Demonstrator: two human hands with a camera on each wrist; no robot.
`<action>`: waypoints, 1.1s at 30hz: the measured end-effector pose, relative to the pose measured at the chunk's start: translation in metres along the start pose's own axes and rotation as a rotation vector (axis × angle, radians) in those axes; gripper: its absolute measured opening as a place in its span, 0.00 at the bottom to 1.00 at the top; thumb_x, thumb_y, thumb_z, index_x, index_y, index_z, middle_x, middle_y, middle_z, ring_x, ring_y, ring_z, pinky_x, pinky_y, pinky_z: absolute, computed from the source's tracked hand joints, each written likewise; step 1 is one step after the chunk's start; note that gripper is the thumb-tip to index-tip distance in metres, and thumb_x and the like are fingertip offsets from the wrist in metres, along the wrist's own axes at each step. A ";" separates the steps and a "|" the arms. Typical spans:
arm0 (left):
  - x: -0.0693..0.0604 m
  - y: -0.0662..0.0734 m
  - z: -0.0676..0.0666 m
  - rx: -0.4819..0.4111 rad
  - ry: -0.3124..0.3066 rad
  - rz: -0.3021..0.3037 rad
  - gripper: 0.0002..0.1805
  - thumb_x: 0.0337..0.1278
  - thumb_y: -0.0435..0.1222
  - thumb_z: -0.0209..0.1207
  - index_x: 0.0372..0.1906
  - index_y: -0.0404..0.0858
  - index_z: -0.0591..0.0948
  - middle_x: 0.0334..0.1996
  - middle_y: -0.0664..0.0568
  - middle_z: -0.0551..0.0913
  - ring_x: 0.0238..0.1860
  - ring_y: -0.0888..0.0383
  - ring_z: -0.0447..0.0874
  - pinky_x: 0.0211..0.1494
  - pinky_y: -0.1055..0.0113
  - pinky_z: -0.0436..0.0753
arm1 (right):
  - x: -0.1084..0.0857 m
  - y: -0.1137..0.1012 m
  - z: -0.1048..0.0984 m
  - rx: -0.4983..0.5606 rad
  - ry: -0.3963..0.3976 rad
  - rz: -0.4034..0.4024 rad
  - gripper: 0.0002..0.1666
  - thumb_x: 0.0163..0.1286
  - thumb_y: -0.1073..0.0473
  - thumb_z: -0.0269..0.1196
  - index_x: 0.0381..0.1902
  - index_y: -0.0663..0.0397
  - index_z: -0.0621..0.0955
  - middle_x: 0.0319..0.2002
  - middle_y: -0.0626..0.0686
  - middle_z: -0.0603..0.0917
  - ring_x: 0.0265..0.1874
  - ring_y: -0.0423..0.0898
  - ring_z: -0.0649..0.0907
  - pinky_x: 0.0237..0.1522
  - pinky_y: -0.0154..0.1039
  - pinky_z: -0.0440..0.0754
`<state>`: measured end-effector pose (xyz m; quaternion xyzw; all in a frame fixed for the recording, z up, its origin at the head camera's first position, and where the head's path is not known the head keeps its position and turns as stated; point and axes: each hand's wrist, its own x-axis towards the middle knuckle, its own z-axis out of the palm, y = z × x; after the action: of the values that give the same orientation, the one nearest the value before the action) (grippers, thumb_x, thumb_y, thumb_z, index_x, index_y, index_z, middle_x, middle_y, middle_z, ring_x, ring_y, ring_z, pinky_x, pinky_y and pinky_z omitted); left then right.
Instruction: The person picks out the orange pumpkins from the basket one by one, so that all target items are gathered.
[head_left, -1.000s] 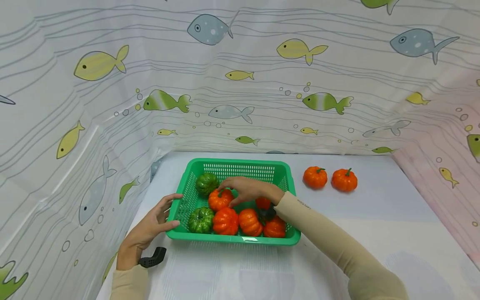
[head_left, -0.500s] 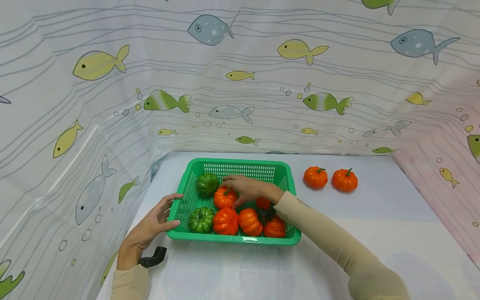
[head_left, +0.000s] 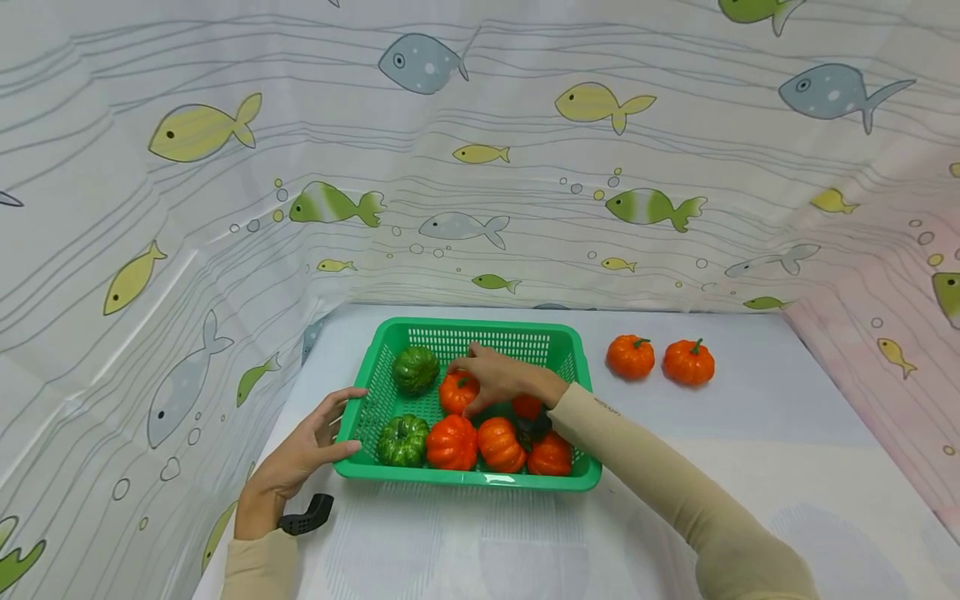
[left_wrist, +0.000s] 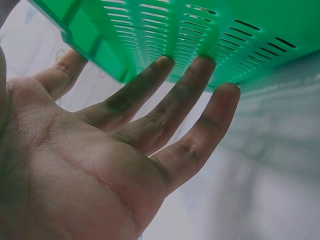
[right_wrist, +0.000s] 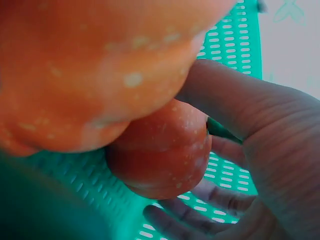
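Shifting rightward inside the green basket: one small orange pumpkin, now farther from the back green pumpkin than a second ago, with a wider stretch of bare mesh between the two; by judgement, a change of place within the basket, position not yet settled. Right hand: reaching in over the basket, thumb at the near side and fingers at the far side of the small orange pumpkin, gripping it, to judge by the way both travel together; one finger stands raised. Left hand: unmoved at the basket's left end, fingers straight and apart, tips against the slotted wall in the left wrist view, nothing enclosed. Item held: squat, rounded, ribbed, bright orange with a green stem; the right wrist view shows it darker, with pale flecks; whether its underside meets the basket floor, cannot tell. Front row, left to right: front green pumpkin, mottled and glossy; red-orange pumpkin; orange pumpkin lying on its side; corner pumpkin. Partly hidden below the right wrist: a further red pumpkin. Outside, on the white tabletop, right of the basket: two orange pumpkins, side by side, apart, stems up.
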<state>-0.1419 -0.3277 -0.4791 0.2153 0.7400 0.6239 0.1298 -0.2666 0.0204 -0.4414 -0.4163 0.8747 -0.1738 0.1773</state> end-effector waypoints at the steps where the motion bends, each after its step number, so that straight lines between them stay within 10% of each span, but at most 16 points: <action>1: 0.000 0.000 0.000 0.001 0.000 0.002 0.39 0.70 0.24 0.57 0.80 0.39 0.55 0.81 0.35 0.42 0.78 0.27 0.24 0.69 0.21 0.37 | 0.000 0.000 0.000 0.007 -0.002 0.005 0.45 0.62 0.43 0.77 0.72 0.50 0.74 0.56 0.55 0.70 0.47 0.48 0.74 0.47 0.41 0.78; 7: 0.000 0.000 0.000 0.001 0.000 0.001 0.39 0.70 0.24 0.57 0.80 0.39 0.55 0.81 0.36 0.42 0.78 0.28 0.25 0.69 0.22 0.37 | 0.002 0.000 0.001 0.028 -0.005 0.016 0.45 0.63 0.47 0.77 0.71 0.56 0.72 0.66 0.54 0.75 0.61 0.49 0.76 0.62 0.45 0.78; 33: -0.001 0.003 0.002 0.001 0.008 -0.018 0.39 0.70 0.24 0.57 0.80 0.39 0.55 0.81 0.35 0.40 0.78 0.26 0.24 0.70 0.22 0.38 | -0.037 -0.010 -0.032 0.070 0.238 -0.010 0.43 0.62 0.48 0.76 0.73 0.48 0.72 0.68 0.52 0.73 0.60 0.49 0.75 0.56 0.46 0.80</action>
<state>-0.1397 -0.3265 -0.4769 0.2063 0.7426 0.6233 0.1322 -0.2523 0.0486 -0.4022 -0.3907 0.8809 -0.2530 0.0859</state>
